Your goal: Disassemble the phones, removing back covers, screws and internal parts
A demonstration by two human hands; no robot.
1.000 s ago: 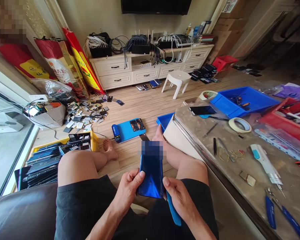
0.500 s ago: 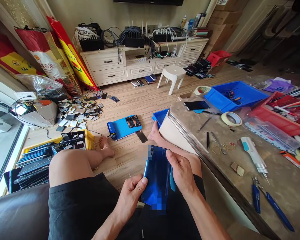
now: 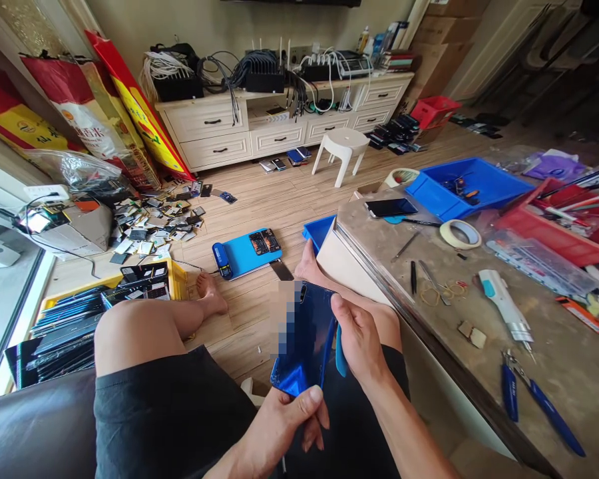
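Note:
A phone with a glossy blue back (image 3: 307,339) is held above my lap, its camera end pointing away from me. My left hand (image 3: 292,419) grips its near edge, thumb on the blue back and fingers underneath. Along the right edge, my right hand (image 3: 357,336) is closed on the phone near its far corner. A flat teal tool (image 3: 340,352) sticks out beneath my right palm; its upper part is hidden by the hand. Part of the phone's left side is pixelated.
On the table at right are a white electric screwdriver (image 3: 506,313), blue-handled cutters (image 3: 544,406), masking tape (image 3: 460,234), a blue bin (image 3: 472,189) and a red bin (image 3: 554,223). A blue mat (image 3: 239,254) with phone parts lies on the floor. A yellow crate (image 3: 178,279) holds phone screens.
My left hand has slid from the phone's left edge down to its near end. The phone has tilted slightly, and my right hand stays on its right edge.

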